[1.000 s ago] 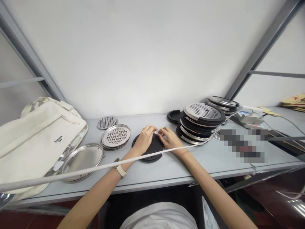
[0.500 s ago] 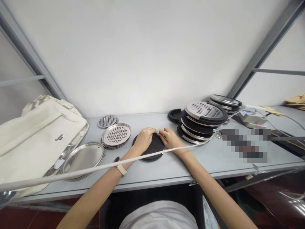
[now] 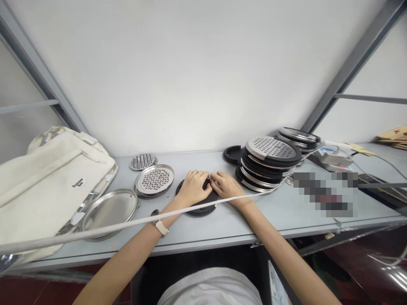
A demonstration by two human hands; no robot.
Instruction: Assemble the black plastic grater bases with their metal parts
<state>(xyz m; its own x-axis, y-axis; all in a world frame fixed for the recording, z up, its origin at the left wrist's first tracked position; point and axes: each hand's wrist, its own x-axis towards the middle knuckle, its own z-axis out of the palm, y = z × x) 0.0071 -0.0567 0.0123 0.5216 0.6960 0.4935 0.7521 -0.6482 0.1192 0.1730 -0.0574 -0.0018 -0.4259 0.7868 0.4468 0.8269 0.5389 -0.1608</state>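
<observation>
A round black disc (image 3: 199, 209) lies flat on the shelf in front of me. My left hand (image 3: 194, 186) lies over its upper part, fingers bent over the far rim and thumb pressed on its face. On the right side of that rim is my right hand (image 3: 224, 184), its fingers curled and pinched close to the left fingertips. A thin bright metal edge (image 3: 217, 201) shows at the disc's right side. Left of the disc sit a pile of round metal grater plates (image 3: 155, 179), a smaller grater plate (image 3: 142, 162) and plain shallow metal discs (image 3: 110, 212).
A tall stack of black and metal rounds topped by a grater plate (image 3: 270, 147) stands on the right, with an open black ring (image 3: 233, 154) beside it and another stack (image 3: 297, 134) behind. A cream bag (image 3: 54, 173) is at left. A white cord (image 3: 178, 213) crosses above my forearms.
My left hand has turned flatter over the disc, its fingers reaching further over the far rim. My right fingers have shifted slightly at the rim.
</observation>
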